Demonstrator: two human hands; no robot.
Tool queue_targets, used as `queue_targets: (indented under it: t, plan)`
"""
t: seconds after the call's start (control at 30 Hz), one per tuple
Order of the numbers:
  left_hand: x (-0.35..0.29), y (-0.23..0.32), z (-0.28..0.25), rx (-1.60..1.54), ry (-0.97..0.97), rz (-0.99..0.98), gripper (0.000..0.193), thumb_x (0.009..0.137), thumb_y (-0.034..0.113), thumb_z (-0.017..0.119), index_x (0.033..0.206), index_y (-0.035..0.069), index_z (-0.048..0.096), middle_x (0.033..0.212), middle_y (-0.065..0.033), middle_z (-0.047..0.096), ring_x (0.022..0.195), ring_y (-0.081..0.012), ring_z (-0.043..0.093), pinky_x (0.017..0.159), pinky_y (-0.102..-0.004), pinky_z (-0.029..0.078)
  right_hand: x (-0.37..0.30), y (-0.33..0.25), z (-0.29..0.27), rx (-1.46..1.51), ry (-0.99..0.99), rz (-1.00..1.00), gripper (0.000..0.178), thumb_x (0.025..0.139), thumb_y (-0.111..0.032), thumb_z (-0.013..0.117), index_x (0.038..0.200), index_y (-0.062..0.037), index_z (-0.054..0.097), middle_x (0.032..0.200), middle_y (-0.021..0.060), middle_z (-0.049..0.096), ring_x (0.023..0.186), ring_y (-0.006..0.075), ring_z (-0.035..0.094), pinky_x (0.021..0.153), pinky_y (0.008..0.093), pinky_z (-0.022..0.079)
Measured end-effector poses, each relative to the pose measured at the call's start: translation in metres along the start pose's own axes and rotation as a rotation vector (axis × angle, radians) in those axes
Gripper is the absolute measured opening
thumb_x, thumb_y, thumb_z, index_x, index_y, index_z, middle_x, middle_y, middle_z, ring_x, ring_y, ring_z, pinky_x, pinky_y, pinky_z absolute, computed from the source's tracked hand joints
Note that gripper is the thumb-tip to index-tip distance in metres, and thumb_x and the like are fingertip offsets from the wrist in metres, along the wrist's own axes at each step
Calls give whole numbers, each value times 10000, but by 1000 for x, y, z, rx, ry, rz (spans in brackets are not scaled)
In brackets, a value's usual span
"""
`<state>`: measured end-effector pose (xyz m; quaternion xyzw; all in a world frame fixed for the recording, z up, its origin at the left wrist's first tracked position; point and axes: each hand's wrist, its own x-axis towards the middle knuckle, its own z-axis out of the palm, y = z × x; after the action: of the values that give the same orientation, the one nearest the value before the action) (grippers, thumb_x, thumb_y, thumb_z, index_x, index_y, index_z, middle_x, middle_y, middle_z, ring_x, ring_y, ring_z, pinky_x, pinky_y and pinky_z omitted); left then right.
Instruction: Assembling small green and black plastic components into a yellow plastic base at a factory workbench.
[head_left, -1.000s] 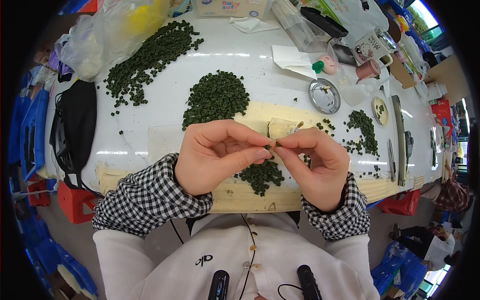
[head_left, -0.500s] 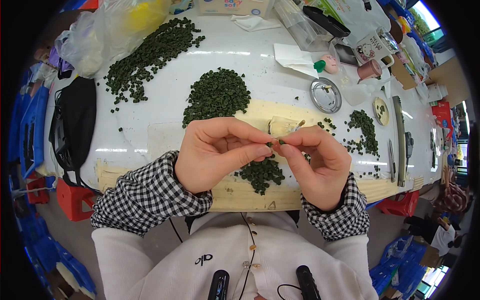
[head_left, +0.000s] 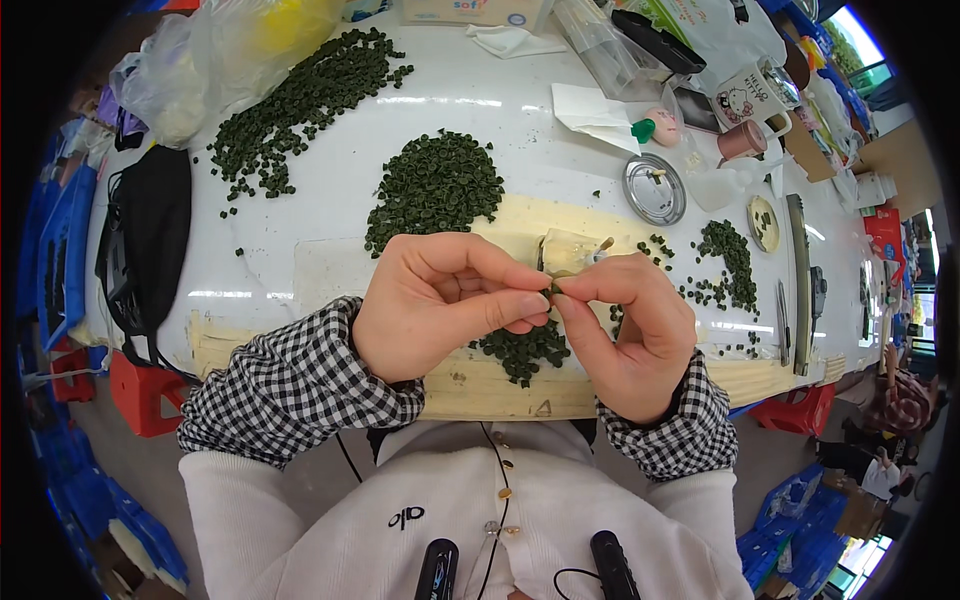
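Now pinches a tiny green piece [head_left: 549,291] with left hand [head_left: 425,300] and right hand [head_left: 640,325] | looks dark, mostly covered, shape unclear | matches nearby heap [head_left: 522,354] in colour

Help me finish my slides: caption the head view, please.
Left-hand grip and right-hand grip meet at a tiny green piece, with heaps of similar pieces on the white table.

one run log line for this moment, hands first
left hand: fingertips pinched at small green piece | right hand: fingertips pinched at same piece | below fingertips: small green pile | beyond hands: larger green pile
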<state>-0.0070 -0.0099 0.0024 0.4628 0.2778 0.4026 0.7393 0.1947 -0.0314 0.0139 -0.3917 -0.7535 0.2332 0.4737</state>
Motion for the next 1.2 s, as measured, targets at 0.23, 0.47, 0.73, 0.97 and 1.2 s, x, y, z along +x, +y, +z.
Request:
queue_targets:
  t: [0.23,0.47,0.73,0.97,1.2]
  plan:
    - [2,-1,-2,55,47,38,120,871,-60,623,989,-53,641,938,-158,688,847,-185,688,772,-280,579,-2,-4,2,-75,-25,-36,251,751,83,711,987,3,683,896,115,646,734,190,641,637,262,514]
    - [3,0,-9,242,-24,254,170,860,-94,611,1018,-59,660,954,-146,656,866,-182,661,779,-274,554,-2,0,-2,53,-123,23,318,773,72,706,1076,-23,694,953,106,640,758,157,632,632,245,514]
    - [2,7,-2,359,78,303,230,827,-111,642,1048,-45,644,996,-141,659,915,-176,658,817,-276,544,-1,0,-3,102,-128,89,305,813,61,667,1109,-12,679,972,113,649,793,156,633,687,229,502]
    - [3,8,-7,473,35,348,211,797,-113,675,993,-42,651,984,-133,671,911,-174,659,815,-280,541,-3,1,-2,194,-141,159,301,835,61,637,1127,-6,669,979,110,651,824,149,629,710,234,500]
    - [5,6,-8,485,35,348,156,824,-105,648,972,-55,659,939,-141,673,845,-170,652,757,-268,535,-2,3,-2,49,-136,30,341,792,71,676,1123,-10,672,961,107,649,782,175,629,668,239,505]
